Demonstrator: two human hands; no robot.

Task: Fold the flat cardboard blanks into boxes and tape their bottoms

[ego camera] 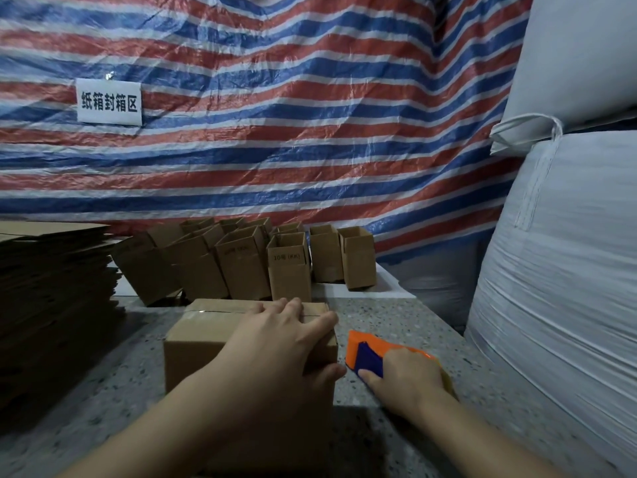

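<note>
A folded cardboard box (203, 343) stands on the speckled table (396, 322) with clear tape along its upper seam. My left hand (282, 343) lies over the box's right end, fingers spread across the top and thumb down its near right corner. Just right of the box, my right hand (410, 381) grips an orange and blue tape dispenser (365, 353) that rests on the table. A tall stack of flat cardboard blanks (51, 281) sits at the left.
Several folded open-topped boxes (286, 267) stand in rows at the table's back. A striped tarp (275, 132) with a white sign (109, 102) hangs behind. Large white sacks (565, 270) crowd the right side.
</note>
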